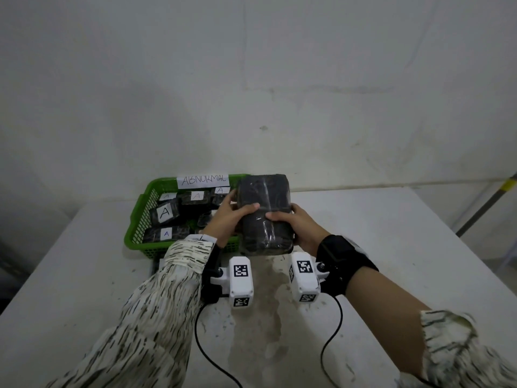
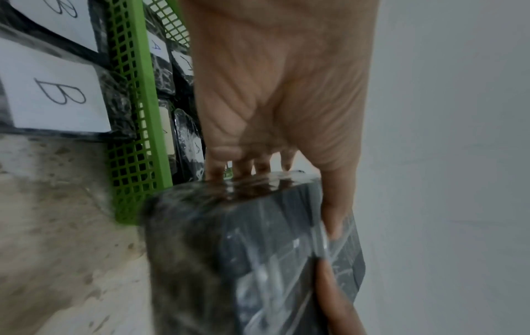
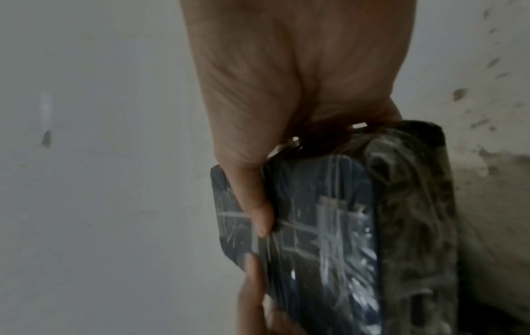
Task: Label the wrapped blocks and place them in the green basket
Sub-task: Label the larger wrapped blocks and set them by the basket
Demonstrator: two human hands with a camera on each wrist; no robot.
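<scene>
A large dark block wrapped in clear film [image 1: 264,211] is held up above the table, just right of the green basket [image 1: 140,217]. My left hand [image 1: 228,217] grips its left side, thumb on top [image 2: 335,210] and fingers behind. My right hand [image 1: 293,224] grips its right side, thumb across the top face [image 3: 258,204]. No label shows on the block's top face [image 3: 324,226]. The basket holds several wrapped blocks with white labels marked A [image 1: 165,212], and a sign reading ABNORMAL [image 1: 203,180] on its far rim.
The white table [image 1: 391,247] is stained in the middle near me. In the left wrist view, wrapped blocks labelled B [image 2: 57,90] lie outside the basket wall [image 2: 134,113]. A white wall [image 1: 251,79] stands behind the table. Cables trail from both wrist cameras.
</scene>
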